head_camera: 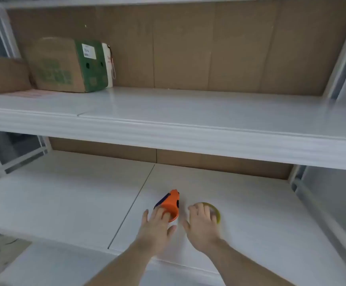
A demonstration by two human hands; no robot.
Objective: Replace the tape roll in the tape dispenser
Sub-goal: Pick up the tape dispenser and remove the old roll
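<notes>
An orange tape dispenser (171,204) with a dark blue side lies on the lower white shelf (64,203). My left hand (157,226) lies over its near end, fingers spread and touching it. Right of it a yellowish tape roll (216,212) lies flat on the shelf. My right hand (202,222) covers most of the roll with spread fingers. Neither hand has closed around its object. The picture is blurred.
The upper white shelf (188,129) juts out above and in front of the work spot. On it at the left stand a brown and green cardboard box (64,65), a second brown box (3,75) and a white bag (108,62). Metal uprights flank both sides.
</notes>
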